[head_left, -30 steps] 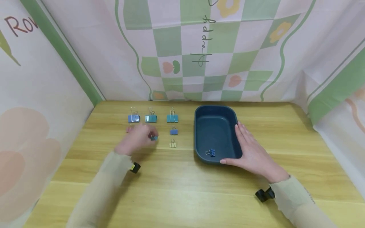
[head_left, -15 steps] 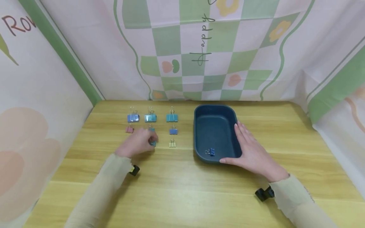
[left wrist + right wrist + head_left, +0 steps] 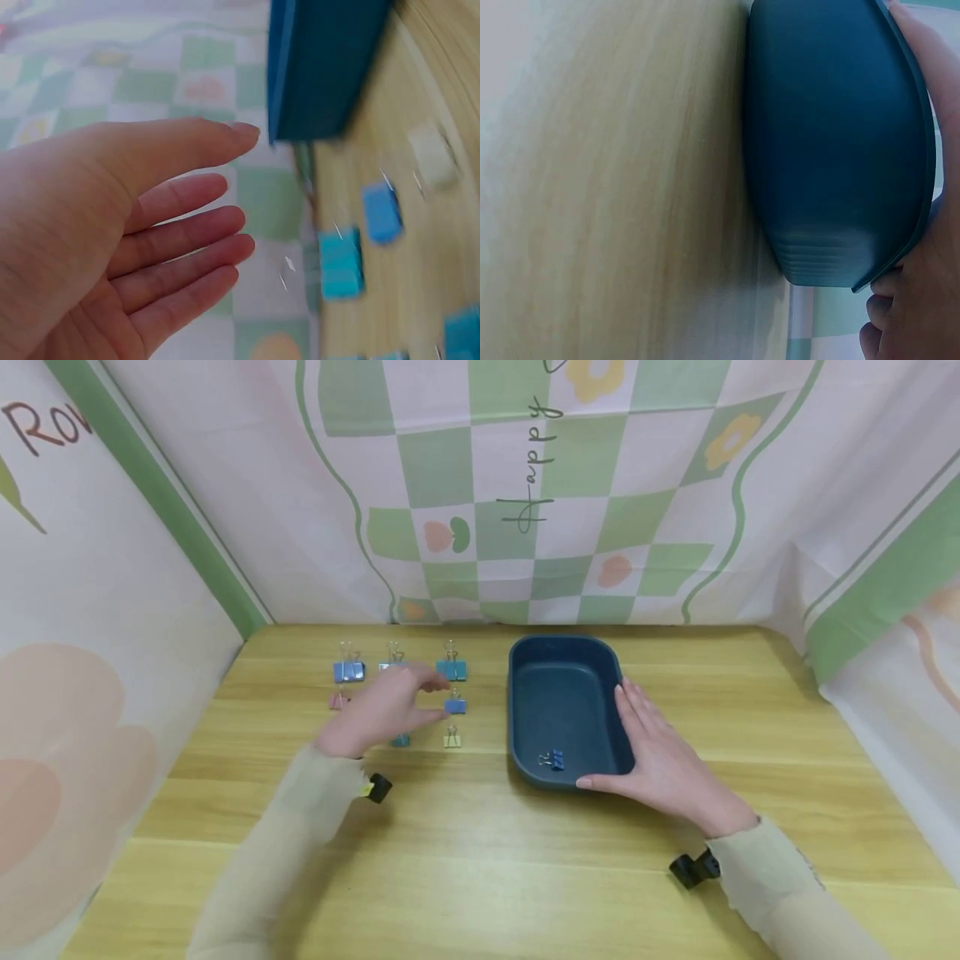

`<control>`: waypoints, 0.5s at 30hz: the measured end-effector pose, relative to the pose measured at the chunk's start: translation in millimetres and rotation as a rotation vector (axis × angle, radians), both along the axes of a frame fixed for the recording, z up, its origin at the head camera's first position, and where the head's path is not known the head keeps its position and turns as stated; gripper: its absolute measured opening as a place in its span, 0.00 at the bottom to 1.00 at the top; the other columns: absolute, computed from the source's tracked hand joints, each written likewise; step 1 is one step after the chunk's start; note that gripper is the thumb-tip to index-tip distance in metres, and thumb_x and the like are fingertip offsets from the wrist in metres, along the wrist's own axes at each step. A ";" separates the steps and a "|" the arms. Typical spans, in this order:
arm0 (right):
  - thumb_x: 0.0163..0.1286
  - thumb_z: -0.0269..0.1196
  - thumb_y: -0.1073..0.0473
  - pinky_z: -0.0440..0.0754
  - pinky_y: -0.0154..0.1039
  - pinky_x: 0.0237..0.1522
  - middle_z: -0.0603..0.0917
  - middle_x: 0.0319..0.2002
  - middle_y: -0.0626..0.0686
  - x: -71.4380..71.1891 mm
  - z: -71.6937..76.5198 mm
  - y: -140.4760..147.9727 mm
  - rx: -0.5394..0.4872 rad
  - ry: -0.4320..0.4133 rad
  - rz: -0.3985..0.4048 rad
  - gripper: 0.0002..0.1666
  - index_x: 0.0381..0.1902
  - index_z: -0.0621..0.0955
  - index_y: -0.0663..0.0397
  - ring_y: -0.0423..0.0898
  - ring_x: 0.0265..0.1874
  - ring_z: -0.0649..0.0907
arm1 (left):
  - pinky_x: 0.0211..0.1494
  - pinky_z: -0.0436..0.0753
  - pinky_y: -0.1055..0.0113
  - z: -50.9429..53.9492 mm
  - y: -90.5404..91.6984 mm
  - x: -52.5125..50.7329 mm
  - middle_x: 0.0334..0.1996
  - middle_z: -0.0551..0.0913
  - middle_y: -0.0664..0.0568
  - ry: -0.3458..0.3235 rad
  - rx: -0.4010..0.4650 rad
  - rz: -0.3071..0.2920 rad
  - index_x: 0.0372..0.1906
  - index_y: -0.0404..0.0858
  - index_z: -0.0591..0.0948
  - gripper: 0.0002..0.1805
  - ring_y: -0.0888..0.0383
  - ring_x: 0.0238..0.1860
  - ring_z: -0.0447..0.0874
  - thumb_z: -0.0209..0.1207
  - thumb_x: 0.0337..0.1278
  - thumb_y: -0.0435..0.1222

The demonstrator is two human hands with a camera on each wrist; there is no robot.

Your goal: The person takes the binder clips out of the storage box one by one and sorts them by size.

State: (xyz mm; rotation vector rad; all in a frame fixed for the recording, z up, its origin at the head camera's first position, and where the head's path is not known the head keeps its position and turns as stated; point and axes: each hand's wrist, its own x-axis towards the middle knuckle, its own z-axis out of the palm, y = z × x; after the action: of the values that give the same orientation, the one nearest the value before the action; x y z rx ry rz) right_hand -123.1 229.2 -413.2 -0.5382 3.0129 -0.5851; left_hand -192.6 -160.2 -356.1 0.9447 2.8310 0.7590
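In the head view, my left hand (image 3: 386, 710) hovers over the binder clips, thumb and fingers apart around nothing. Closest to its fingertips is a small blue binder clip (image 3: 455, 706). A teal binder clip (image 3: 452, 671) stands behind that one, and a pale yellow binder clip (image 3: 452, 742) in front. Below my left palm a small teal binder clip (image 3: 401, 740) partly shows; another is hidden. My right hand (image 3: 663, 760) rests on the right and near rim of the dark blue tray (image 3: 558, 702), fingers extended. One dark blue binder clip (image 3: 556, 760) lies inside.
A purple-blue binder clip (image 3: 349, 672) and a pink binder clip (image 3: 339, 701) are at the left of the rows. Behind my left hand, another clip (image 3: 393, 666) is partly covered. A printed curtain (image 3: 517, 585) hangs along the back edge of the wooden table (image 3: 480, 868).
My left hand has let go of the small teal binder clip, now standing in the front row, then risen and shifted right with its fingers spread. My right hand stays on the tray.
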 end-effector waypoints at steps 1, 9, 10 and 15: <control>0.52 0.67 0.19 0.53 0.65 0.73 0.34 0.81 0.55 0.2 0.4 -0.1 -0.001 0.000 0.004 0.82 0.81 0.38 0.60 0.55 0.79 0.40 | 0.58 0.81 0.59 2.9 5.8 0.4 0.53 0.86 0.49 0.003 0.009 -0.015 0.56 0.38 0.85 0.20 0.53 0.54 0.82 0.71 0.61 0.41; 0.52 0.66 0.18 0.52 0.64 0.74 0.33 0.81 0.55 -0.4 0.1 -0.4 0.011 -0.006 -0.003 0.82 0.81 0.38 0.59 0.54 0.79 0.40 | 0.58 0.79 0.67 10.7 50.8 0.0 0.53 0.85 0.53 0.042 0.041 -0.116 0.57 0.39 0.84 0.24 0.58 0.54 0.82 0.74 0.57 0.42; 0.52 0.66 0.18 0.52 0.64 0.73 0.33 0.81 0.55 -0.3 0.0 -0.3 0.010 -0.004 -0.002 0.82 0.81 0.38 0.59 0.55 0.79 0.40 | 0.58 0.79 0.67 10.2 56.0 -0.2 0.53 0.85 0.53 0.047 0.038 -0.127 0.57 0.39 0.84 0.24 0.58 0.54 0.82 0.74 0.57 0.42; 0.52 0.66 0.18 0.52 0.64 0.74 0.33 0.81 0.54 -0.5 -0.3 0.0 0.010 -0.013 -0.007 0.82 0.81 0.37 0.57 0.54 0.79 0.40 | 0.59 0.78 0.69 6.2 80.5 1.9 0.55 0.84 0.50 0.019 0.042 -0.183 0.59 0.38 0.83 0.28 0.55 0.55 0.82 0.75 0.55 0.43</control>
State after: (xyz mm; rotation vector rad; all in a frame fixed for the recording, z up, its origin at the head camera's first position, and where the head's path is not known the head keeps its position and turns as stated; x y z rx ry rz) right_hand -123.7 229.1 -413.5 -0.5214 3.0056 -0.5716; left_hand -190.8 -79.7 -349.9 1.2033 2.7053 0.7932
